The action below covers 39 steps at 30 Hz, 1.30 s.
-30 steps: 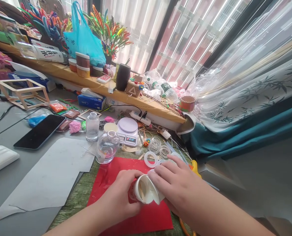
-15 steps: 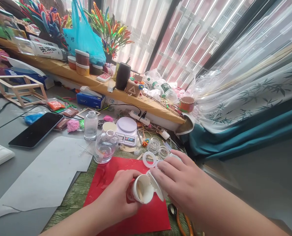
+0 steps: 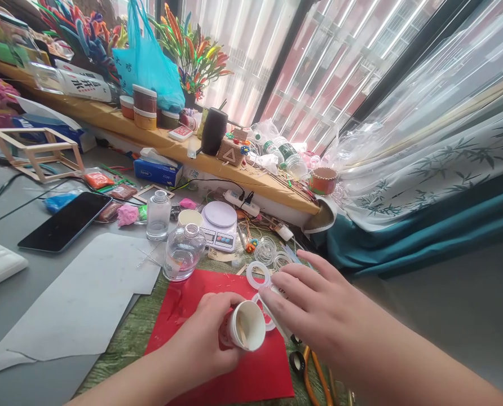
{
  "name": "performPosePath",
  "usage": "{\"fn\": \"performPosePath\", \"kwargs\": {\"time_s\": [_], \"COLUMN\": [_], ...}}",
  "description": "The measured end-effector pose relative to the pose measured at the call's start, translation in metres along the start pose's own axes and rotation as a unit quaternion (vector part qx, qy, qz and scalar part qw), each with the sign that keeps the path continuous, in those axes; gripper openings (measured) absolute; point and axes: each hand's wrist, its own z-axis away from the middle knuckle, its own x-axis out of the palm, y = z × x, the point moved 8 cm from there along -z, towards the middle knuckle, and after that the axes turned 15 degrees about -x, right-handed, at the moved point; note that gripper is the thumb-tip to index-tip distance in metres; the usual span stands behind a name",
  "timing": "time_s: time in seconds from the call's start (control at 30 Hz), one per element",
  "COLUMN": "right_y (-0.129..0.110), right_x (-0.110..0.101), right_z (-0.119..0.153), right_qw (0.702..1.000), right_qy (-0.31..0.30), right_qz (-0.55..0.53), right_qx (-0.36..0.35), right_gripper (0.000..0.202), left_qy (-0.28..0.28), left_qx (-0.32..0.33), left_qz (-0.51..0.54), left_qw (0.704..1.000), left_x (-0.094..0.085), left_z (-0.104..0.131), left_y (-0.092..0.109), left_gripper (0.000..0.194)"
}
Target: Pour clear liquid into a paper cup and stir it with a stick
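Paper cup (image 3: pixel 255 322), clasped by the left hand (image 3: pixel 213 334) above a red sheet (image 3: pixel 272 378), is tipped mouth toward the wearer, perhaps to keep the wooden stick (image 3: pixel 243 332) inside in view. Apart from it, the right hand (image 3: pixel 308 296) grips a pale object (image 3: pixel 277 317), mostly hidden, its dark print unreadable. The sheet probably shields the green mat (image 3: pixel 135 330). Beyond, the tissue box (image 3: pixel 158 171) carries blurred lettering; a lying bottle (image 3: pixel 82 84) shows bold, skewed characters.

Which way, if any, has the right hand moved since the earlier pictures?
Yes: judged against the red sheet, the right hand has shifted slightly rightward.
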Motion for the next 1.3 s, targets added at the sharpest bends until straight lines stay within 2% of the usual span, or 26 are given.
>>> {"fn": "performPosePath", "kwargs": {"time_s": [0.3, 0.43, 0.63, 0.77, 0.87, 1.1, 1.3], "right_y": [-0.005, -0.009, -0.014, -0.016, -0.019, -0.023, -0.021], "right_x": [0.005, 0.013, 0.032, 0.047, 0.057, 0.065, 0.067], "right_z": [0.002, 0.001, -0.001, -0.003, -0.005, -0.008, -0.008], "right_qw": [0.999, 1.000, 0.999, 0.997, 0.995, 0.994, 0.993], "right_qy": [0.016, -0.001, -0.027, -0.057, -0.083, -0.092, -0.094], "right_qz": [0.028, 0.020, -0.024, -0.057, -0.054, -0.046, -0.063], "right_qx": [-0.009, -0.009, -0.003, -0.001, -0.012, -0.032, -0.023], "right_gripper": [0.025, 0.023, 0.032, 0.020, 0.014, 0.025, 0.032], "left_qy": [-0.008, -0.003, -0.001, -0.008, -0.005, -0.003, 0.008], "left_qx": [-0.003, 0.013, 0.025, 0.035, 0.039, 0.030, 0.040], "left_qz": [0.008, 0.009, 0.007, 0.007, -0.001, -0.009, -0.001], "left_qw": [1.000, 1.000, 1.000, 0.999, 0.999, 1.000, 0.999], "left_x": [0.000, 0.000, -0.001, 0.000, 0.000, 0.002, -0.001], "left_z": [0.000, -0.001, 0.001, 0.003, 0.003, 0.002, 0.003], "left_y": [0.000, -0.002, 0.002, 0.006, 0.006, 0.002, 0.005], "left_gripper": [0.059, 0.062, 0.059, 0.050, 0.049, 0.054, 0.049]}}
